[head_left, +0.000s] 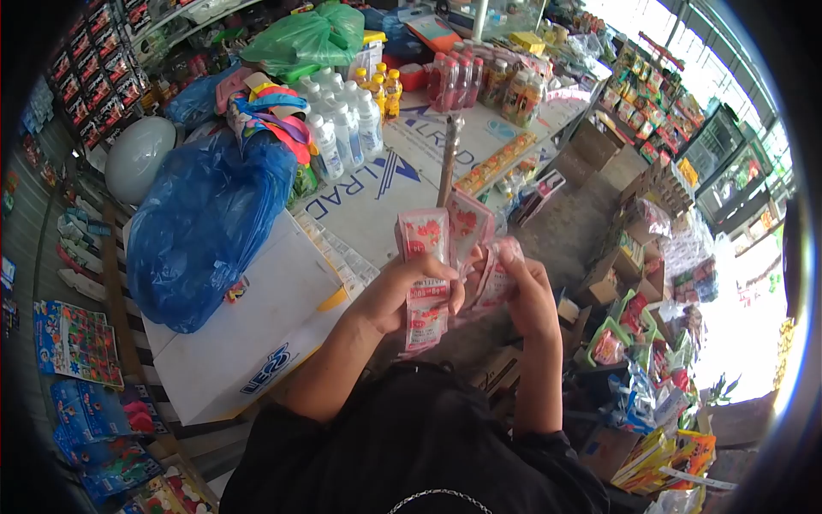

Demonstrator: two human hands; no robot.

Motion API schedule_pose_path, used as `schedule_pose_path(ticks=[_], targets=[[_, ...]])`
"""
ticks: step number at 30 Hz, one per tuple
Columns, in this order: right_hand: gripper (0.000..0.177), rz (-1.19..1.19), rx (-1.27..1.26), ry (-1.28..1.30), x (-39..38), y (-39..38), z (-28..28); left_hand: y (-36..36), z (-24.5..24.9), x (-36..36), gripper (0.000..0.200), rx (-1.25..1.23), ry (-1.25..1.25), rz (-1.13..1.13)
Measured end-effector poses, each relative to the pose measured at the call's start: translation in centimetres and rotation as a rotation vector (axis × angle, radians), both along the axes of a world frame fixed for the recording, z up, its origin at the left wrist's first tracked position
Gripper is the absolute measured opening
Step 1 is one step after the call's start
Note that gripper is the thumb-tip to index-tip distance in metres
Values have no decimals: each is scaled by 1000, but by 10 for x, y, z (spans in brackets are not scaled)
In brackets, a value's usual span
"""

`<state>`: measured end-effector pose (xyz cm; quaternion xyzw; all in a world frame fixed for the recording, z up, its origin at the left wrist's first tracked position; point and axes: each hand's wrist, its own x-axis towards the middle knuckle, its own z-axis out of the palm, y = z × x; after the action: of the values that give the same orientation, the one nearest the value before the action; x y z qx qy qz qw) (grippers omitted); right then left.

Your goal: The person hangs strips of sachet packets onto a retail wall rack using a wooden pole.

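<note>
A strip of pink and white sachets (423, 233) with red floral prints hangs in front of my chest. My left hand (409, 289) is closed around the strip, thumb across its front, and sachets stick out above and below the fingers. My right hand (528, 291) pinches the folded end of more pink sachets (494, 278) at the right. Another pink sachet (467, 224) shows between the two hands. Whether all of them are joined cannot be made out.
Ahead is a white printed counter (368, 206) bearing clear bottles (342, 128), pink-red bottles (454, 81) and a metal post (449, 158). On the left, a blue plastic bag (205, 231) lies on a white box (248, 343). Cartons and packaged goods (634, 325) crowd the right.
</note>
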<state>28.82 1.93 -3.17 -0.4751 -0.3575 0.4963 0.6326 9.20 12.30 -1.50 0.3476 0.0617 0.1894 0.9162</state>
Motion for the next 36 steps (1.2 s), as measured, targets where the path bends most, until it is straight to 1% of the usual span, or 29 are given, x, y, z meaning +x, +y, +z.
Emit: schedule_pose_path(ticks=[1, 3, 4, 5, 7, 8, 9, 11, 12, 13, 15, 16, 17, 19, 20, 21, 23, 24, 25, 27, 28, 29, 31, 32, 33, 35, 36], targets=[[42, 11, 10, -13, -1, 3, 3, 3, 2, 0, 40, 10, -13, 11], [42, -60, 59, 58, -10, 3, 6, 2, 0, -4, 40, -1, 53, -16], [42, -77, 74, 77, -13, 4, 4, -2, 3, -3, 38, -14, 86, 38], [42, -70, 57, 76, -16, 4, 4, -2, 2, -6, 38, -30, 85, 44], [44, -118, 202, 198, -19, 10, 5, 2, 0, -9, 39, -5, 100, 89], [47, -189, 149, 366, -14, 11, 3, 5, -5, -10, 43, 60, 125, 122], [47, -183, 130, 365, -14, 10, 8, 4, -5, -11, 43, 42, 126, 129], [51, -67, 321, 635, -14, 6, 21, 3, -1, -12, 20, 117, 48, 395], [58, 20, 356, 697, -11, 5, 20, 4, -1, -13, 11, 140, 56, 432], [58, 21, 340, 696, -13, 3, 19, 7, -6, -13, 11, 126, 57, 438], [66, 46, 329, 560, -24, -2, 25, 11, -24, -11, 10, 349, 82, 551], [69, 77, 356, 427, -27, -2, 23, 13, -30, -13, 14, 393, 175, 549], [69, 79, 351, 422, -30, -1, 24, 12, -33, -14, 14, 388, 171, 551], [65, 34, 379, -25, -39, 3, 25, 2, -32, -16, 23, 580, 238, 654], [55, -36, 323, -49, -48, 4, 31, -1, -36, -17, 32, 601, 253, 666], [55, -41, 318, -53, -51, 5, 32, -4, -37, -20, 32, 596, 250, 660], [47, -125, 157, 9, -53, 8, 33, -7, -37, -26, 25, 798, 239, 680], [42, -171, 139, 29, -55, 11, 30, -8, -40, -28, 27, 870, 234, 671], [42, -175, 131, 22, -55, 12, 27, -9, -45, -27, 27, 860, 230, 668], [41, -191, 32, -33, -55, 10, 23, -11, -57, -25, 27, 1034, 154, 683], [35, -207, 14, -23, -58, 11, 26, -12, -57, -30, 27, 997, 174, 555], [35, -212, 9, -23, -58, 12, 26, -13, -59, -30, 27, 993, 172, 550], [29, -312, -94, -115, -56, 14, 26, -16, -59, -33, 28, 1030, 193, 509], [25, -274, -91, -97, -53, 12, 25, -19, -53, -34, 24, 992, 200, 495], [25, -276, -91, -96, -54, 12, 25, -17, -54, -36, 24, 993, 199, 492], [25, -308, 7, 8, -55, 13, 28, -13, -56, -38, 37, 646, 236, 159], [26, -317, 23, 4, -56, 13, 30, -13, -57, -38, 37, 649, 235, 154]])
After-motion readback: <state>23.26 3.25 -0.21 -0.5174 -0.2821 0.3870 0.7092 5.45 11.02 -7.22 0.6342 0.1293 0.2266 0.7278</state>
